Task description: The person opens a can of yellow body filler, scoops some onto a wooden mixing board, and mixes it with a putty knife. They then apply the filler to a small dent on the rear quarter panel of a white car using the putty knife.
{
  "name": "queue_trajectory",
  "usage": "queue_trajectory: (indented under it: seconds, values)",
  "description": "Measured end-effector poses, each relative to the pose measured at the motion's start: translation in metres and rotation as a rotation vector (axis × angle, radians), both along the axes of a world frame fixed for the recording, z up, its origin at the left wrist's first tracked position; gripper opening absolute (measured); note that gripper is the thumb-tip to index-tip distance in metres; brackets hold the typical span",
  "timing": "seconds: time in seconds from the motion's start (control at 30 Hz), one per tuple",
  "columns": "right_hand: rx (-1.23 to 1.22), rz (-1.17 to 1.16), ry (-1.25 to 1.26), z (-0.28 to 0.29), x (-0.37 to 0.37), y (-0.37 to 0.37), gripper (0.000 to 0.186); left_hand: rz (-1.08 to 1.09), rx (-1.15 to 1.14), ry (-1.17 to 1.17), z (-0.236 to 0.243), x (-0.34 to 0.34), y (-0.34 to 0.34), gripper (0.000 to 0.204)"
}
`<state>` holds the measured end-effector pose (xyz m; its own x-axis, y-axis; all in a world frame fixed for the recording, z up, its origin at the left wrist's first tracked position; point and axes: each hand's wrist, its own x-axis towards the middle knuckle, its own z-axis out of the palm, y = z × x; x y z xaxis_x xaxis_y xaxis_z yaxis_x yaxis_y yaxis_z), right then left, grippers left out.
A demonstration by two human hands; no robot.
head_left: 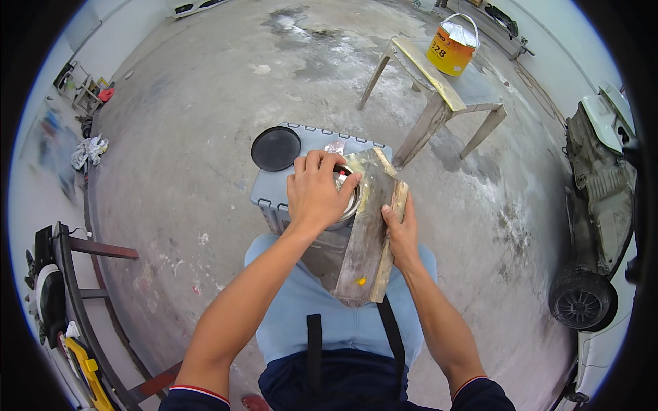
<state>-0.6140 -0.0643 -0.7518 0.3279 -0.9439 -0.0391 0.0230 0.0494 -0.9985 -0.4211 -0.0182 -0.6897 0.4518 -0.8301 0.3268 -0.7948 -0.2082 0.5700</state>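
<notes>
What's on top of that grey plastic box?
A round black lid, a silvery scrap and, seemingly, an open tin. The left hand partly hides the tin; the board in the right hand covers part of the grey box, so anything beneath is unseen.

- Bare grey concrete floor point(199, 123), blotched whitish and dark, most heavily across the upper middle and centre right;
- white wall point(130, 34) at upper left, smeared bluish and reddish further down; pale wall point(555, 34) at upper right;
- worn four-legged stool point(478, 92), upper right; dark rack point(71, 277) with reddish-brown bars, lower left;
- pale car point(603, 366), lower right;
- even, pale light.
</notes>
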Motion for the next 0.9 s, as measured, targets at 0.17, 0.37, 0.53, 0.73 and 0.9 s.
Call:
queue_trajectory:
  seconds: [0.17,0.37,0.53,0.73,0.9]
  values:
    - [0.121,0.046,0.09,0.048,-0.013,-0.002,0.088,-0.048,0.027,-0.025,0.008,0.005,0.003,0.031]
    - [0.014,0.02,0.225,0.091,-0.015,0.025,0.096,-0.367,0.008,0.077,0.01,0.042,0.0,0.023]
    - [0.124,-0.148,0.061,0.079,-0.01,0.058,0.096,-0.092,0.027,0.424,-0.006,0.023,-0.003,0.024]
    - [0.168,-0.241,0.012,0.072,-0.02,0.065,0.097,0.092,0.087,0.603,-0.002,-0.004,0.006,0.032]
    - [-0.012,-0.327,0.087,0.016,-0.003,0.065,0.099,0.131,0.052,0.438,0.003,-0.008,0.007,0.031]
